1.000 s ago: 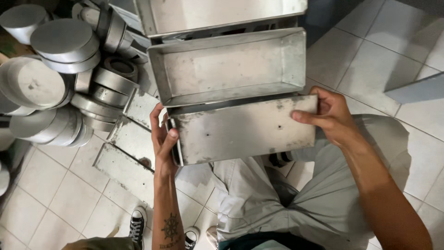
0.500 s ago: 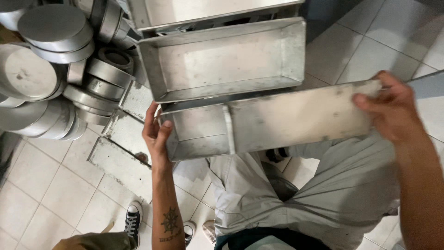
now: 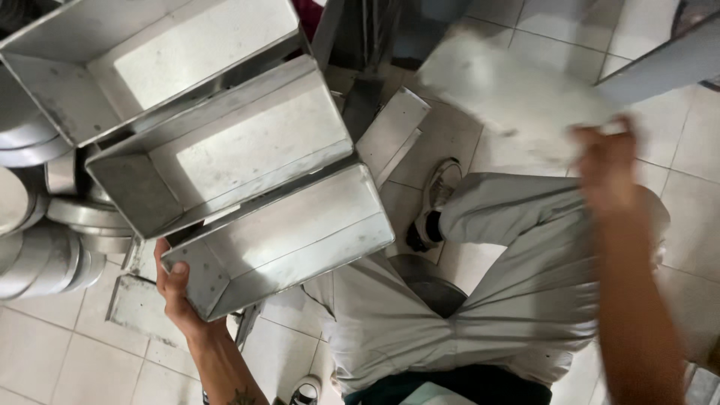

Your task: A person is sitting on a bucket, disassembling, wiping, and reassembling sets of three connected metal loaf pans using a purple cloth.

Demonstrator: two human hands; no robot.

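At six o'clock, nearest the camera, the person's lap fills the lower middle: light grey trousers (image 3: 480, 300) over bent knees, with a dark round stool seat (image 3: 431, 285) showing between the legs.

At seven o'clock the left hand (image 3: 176, 296) is curled around the near corner of a rectangular metal baking tin (image 3: 281, 240), thumb on the tin's end wall and fingers hidden beneath it. The tin is tilted, its open side up, and its far long edge lies against the next tin.

At three o'clock the right hand (image 3: 611, 161) is raised and closed on the edge of a flat grey metal sheet (image 3: 510, 90), which is badly blurred; how the fingers lie on it cannot be told. The sheet is well apart from the held tin, up toward one o'clock.

Just past the knees, near the centre, a foot in a dark sock and a light sneaker (image 3: 442, 187) rests on the pale tiled floor (image 3: 690, 217).

Beyond the held tin, toward eleven o'clock, a second rectangular tin (image 3: 225, 150) sits just above it, and a third tin (image 3: 150, 60) lies farther still, touching the second. At nine o'clock a heap of round metal pans (image 3: 45, 255) is stacked on its side by the left edge.
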